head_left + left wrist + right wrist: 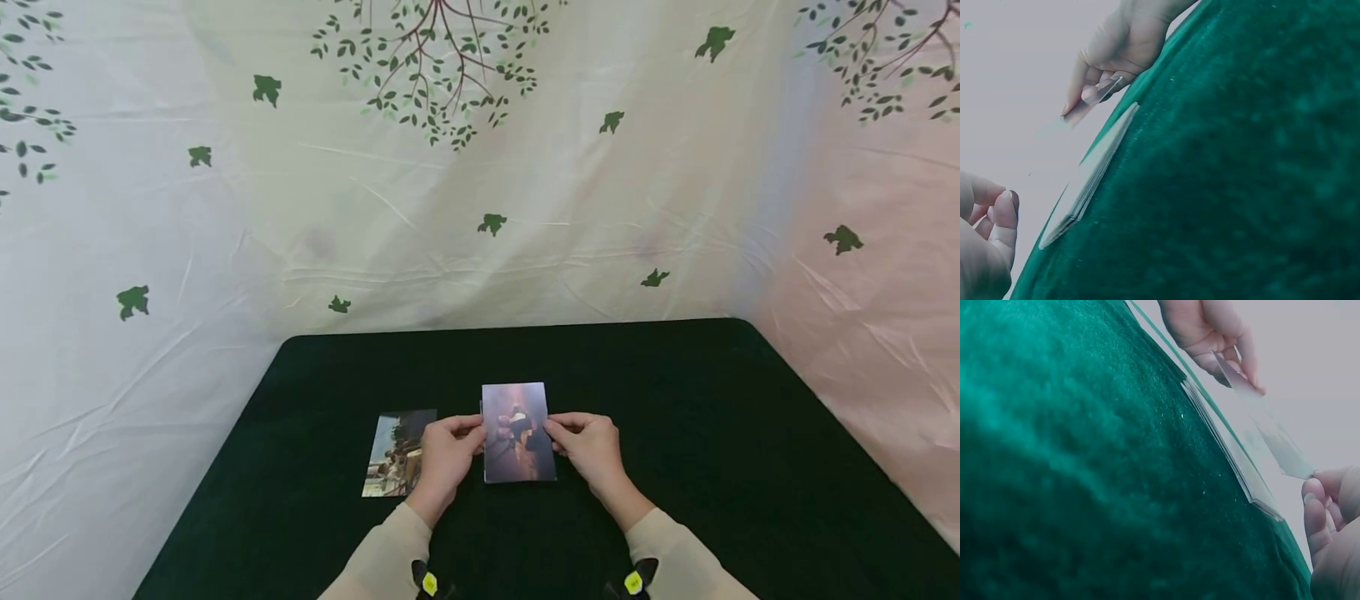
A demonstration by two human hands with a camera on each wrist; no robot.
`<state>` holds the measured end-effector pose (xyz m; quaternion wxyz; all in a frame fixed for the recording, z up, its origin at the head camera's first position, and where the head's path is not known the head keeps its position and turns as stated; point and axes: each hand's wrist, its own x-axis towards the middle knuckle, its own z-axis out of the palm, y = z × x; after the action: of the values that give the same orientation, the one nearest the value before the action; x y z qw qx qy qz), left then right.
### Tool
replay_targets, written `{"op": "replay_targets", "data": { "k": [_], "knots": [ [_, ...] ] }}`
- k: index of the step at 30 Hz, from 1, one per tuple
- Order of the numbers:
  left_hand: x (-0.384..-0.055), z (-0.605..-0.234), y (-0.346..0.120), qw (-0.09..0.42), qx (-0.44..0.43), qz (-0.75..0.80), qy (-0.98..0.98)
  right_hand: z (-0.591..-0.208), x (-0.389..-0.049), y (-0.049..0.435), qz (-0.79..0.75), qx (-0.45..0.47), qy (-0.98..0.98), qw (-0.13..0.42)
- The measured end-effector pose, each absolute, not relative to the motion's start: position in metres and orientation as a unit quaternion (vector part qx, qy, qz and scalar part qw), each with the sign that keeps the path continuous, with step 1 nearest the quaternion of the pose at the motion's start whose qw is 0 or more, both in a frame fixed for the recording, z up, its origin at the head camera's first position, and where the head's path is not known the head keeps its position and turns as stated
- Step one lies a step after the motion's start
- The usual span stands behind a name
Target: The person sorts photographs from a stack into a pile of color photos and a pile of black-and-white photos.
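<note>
Both hands pinch a purple-pink picture card (517, 433) by its opposite side edges, thumbs toward the near face. My left hand (447, 457) has the left edge, and my right hand (592, 448) has the right edge. Seen from the right wrist, the card (1266, 428) is raised and tilted above a thin stack of cards (1225, 447) lying on the table. The stack (1088, 178) also shows in the left wrist view, apart from both hands. Beside the left hand lies another picture card (390, 458) with blue sky and figures, its right part covered by that hand.
A dark green cloth covers the table (300, 533), whose rounded far edge runs near the curtain. Behind and at both sides hangs a pale curtain (420, 250) printed with leafy branches and green shapes.
</note>
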<state>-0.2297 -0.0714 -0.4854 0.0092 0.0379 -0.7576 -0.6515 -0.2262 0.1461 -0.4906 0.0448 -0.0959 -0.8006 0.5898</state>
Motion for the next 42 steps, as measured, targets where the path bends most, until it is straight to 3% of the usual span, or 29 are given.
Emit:
{"op": "replay_targets", "data": {
  "k": [14,28,42],
  "knots": [
    [-0.217,-0.473,-0.094,0.021,0.034,-0.588,-0.808,-0.472,-0.216,0.121,0.598,-0.080,-0.797,0.041],
    [-0.206,-0.459,-0.174,-0.006,0.064,-0.562,-0.824,-0.473,-0.212,0.052,0.623,-0.018,-0.782,-0.007],
    [-0.203,-0.469,-0.229,-0.026,0.059,-0.551,-0.832,-0.487,-0.208,-0.002,0.567,0.031,-0.823,0.005]
  ]
}}
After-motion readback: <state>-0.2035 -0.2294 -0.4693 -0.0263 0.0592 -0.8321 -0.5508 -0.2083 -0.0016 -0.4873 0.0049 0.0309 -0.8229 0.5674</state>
